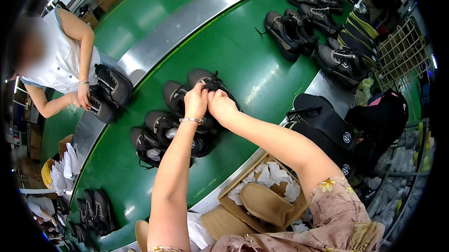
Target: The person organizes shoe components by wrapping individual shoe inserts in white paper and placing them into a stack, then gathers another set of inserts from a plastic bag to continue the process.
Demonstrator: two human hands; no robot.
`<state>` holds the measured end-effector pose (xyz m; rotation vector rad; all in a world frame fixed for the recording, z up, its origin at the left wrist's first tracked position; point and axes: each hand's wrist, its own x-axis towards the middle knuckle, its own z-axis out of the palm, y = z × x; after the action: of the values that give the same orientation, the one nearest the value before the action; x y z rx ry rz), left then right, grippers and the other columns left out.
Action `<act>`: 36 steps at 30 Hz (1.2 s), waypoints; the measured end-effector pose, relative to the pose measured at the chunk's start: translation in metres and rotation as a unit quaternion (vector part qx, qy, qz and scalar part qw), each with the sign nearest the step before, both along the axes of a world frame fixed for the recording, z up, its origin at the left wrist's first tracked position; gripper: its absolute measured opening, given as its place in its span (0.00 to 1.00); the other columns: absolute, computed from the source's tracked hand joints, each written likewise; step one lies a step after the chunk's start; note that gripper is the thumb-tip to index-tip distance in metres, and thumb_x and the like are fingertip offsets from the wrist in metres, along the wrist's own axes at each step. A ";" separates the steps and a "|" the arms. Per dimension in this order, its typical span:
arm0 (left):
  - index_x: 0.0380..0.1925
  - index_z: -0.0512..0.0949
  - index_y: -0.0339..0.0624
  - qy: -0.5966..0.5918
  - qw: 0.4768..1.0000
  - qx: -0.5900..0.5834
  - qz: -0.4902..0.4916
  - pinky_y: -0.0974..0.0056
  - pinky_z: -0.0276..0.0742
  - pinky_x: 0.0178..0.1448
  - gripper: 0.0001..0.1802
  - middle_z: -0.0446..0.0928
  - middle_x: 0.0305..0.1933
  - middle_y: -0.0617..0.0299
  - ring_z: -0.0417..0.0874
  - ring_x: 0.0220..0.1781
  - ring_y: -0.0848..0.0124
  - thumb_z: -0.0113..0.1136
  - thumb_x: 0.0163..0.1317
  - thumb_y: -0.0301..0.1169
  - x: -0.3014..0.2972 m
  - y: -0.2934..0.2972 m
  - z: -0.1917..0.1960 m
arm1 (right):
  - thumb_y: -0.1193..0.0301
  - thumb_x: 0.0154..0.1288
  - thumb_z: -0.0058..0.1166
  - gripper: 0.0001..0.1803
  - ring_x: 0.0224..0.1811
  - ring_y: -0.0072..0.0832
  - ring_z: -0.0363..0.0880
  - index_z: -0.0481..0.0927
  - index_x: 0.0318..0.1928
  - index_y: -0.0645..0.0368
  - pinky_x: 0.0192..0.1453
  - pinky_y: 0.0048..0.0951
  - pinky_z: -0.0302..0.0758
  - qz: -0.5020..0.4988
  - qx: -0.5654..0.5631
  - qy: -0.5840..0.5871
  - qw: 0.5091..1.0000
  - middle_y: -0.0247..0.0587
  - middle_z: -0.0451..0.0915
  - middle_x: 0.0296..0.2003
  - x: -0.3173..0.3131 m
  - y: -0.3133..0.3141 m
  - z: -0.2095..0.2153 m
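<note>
Bare forearms (171, 177) led to left hand (195, 103) and right hand (221, 106), pinched closed on laces (215, 82) of a dark shoe (198, 76) pointing far left.

Vivid green conveyor belt (252, 79), charcoal-and-black lace-up sneakers (198, 75) on it, silver metal edging (154, 51) alongside it, and near it, a yellow-flowered, dusty-pink sleeve (340, 200)!

No words or numbers can be read. Two round white emblems (346, 138), too small to decipher, stand on black padded pieces (322, 118), right of the fingers (216, 96) and lower.
</note>
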<state>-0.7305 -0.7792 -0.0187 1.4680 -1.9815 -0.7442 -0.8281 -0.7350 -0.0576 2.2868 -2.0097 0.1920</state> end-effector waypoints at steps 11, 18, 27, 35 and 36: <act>0.36 0.75 0.38 -0.033 0.999 -0.026 0.005 0.51 0.73 0.41 0.12 0.77 0.32 0.40 0.78 0.37 0.46 0.51 0.58 0.34 -0.004 -0.005 -0.012 | 0.75 0.60 0.42 0.12 0.31 0.41 0.81 0.68 0.42 0.70 0.33 0.32 0.80 -0.002 0.075 -0.091 0.993 0.58 0.76 0.33 -0.005 -0.025 -0.021; 0.38 0.74 0.36 -0.027 0.999 -0.009 0.019 0.49 0.73 0.45 0.15 0.77 0.33 0.38 0.78 0.40 0.44 0.54 0.58 0.36 0.002 -0.010 -0.008 | 0.77 0.56 0.52 0.20 0.43 0.56 0.76 0.66 0.48 0.72 0.47 0.42 0.75 -0.030 0.196 -0.311 0.929 0.65 0.76 0.40 -0.033 0.014 0.082; 0.49 0.70 0.34 0.117 0.983 -0.144 -0.009 0.56 0.72 0.53 0.22 0.74 0.49 0.45 0.75 0.50 0.50 0.60 0.55 0.31 0.113 0.187 0.115 | 0.77 0.65 0.48 0.18 0.46 0.28 0.77 0.68 0.55 0.67 0.49 0.26 0.74 0.019 0.151 -0.580 0.800 0.46 0.76 0.45 0.012 0.189 0.183; 0.44 0.74 0.34 0.063 0.937 -0.192 0.284 0.62 0.76 0.47 0.13 0.78 0.42 0.50 0.80 0.43 0.59 0.55 0.57 0.22 0.382 0.478 0.178 | 0.78 0.64 0.49 0.15 0.41 0.26 0.78 0.71 0.51 0.68 0.45 0.24 0.75 0.174 0.349 -0.542 0.744 0.43 0.77 0.42 0.225 0.346 0.195; 0.44 0.74 0.34 0.062 0.921 -0.114 0.367 0.64 0.76 0.47 0.13 0.79 0.42 0.50 0.80 0.43 0.62 0.54 0.58 0.22 0.422 0.510 0.175 | 0.78 0.63 0.50 0.14 0.40 0.26 0.79 0.72 0.50 0.68 0.44 0.24 0.75 0.177 0.367 -0.540 0.736 0.43 0.77 0.41 0.253 0.365 0.192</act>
<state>-0.3083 -0.2691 0.1568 1.7811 -1.2114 -0.2517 -0.5748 -0.3697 0.1343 3.6465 -2.2402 1.2144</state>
